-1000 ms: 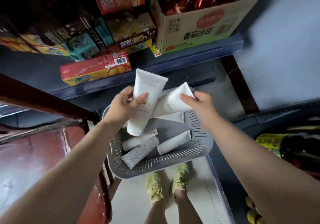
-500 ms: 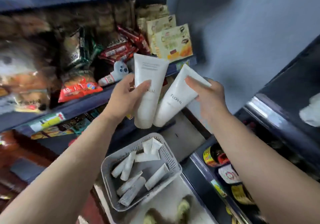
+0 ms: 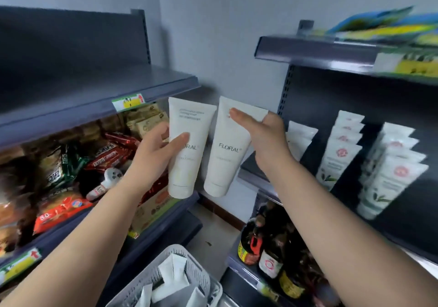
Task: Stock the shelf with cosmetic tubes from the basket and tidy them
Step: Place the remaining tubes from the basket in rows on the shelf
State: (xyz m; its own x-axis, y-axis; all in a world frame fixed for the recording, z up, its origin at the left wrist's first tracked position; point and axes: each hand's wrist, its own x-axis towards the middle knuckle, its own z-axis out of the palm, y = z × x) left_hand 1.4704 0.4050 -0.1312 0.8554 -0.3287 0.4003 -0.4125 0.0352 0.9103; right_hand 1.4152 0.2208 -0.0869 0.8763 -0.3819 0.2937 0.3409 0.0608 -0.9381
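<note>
1. Step in hand, as I judge it: carry from basket to shelf. You hold one white FLORAL tube in each hand, crimped ends up, caps down, both clear of any shelf.
2. Your left hand (image 3: 154, 148) grips the left tube (image 3: 187, 148) at mid-body, thumb across the front, fingers curled behind.
3. Your right hand (image 3: 265, 138) grips the right tube (image 3: 227, 150) near its upper part; the thumb lies along the front face, fingertips show round the far edge. This tube tilts slightly, top toward the right.
4. The two tubes sit just beside each other; I cannot tell whether they touch.
5. Target, by my reading: the dark shelf (image 3: 258, 178) on your right, where rows of stocked tubes (image 3: 339, 155) already stand leaning back. A shorter white row (image 3: 298, 138) sits right behind your right hand.
6. The next move calls for swinging both tubes right and setting them cap-down in a row, right tube first since it is nearer.
7. Edges: the shelf's front lip lies just under your right wrist; the upper shelf rail (image 3: 312, 50) hangs well above. Lift over the lip, not through it.
8. Open room: dark gaps show between the rows; the far end is blurred.
9. The basket (image 3: 180, 268) sits below between your arms, more tubes (image 3: 175, 276) left in it, so stocking is partway done.
</note>
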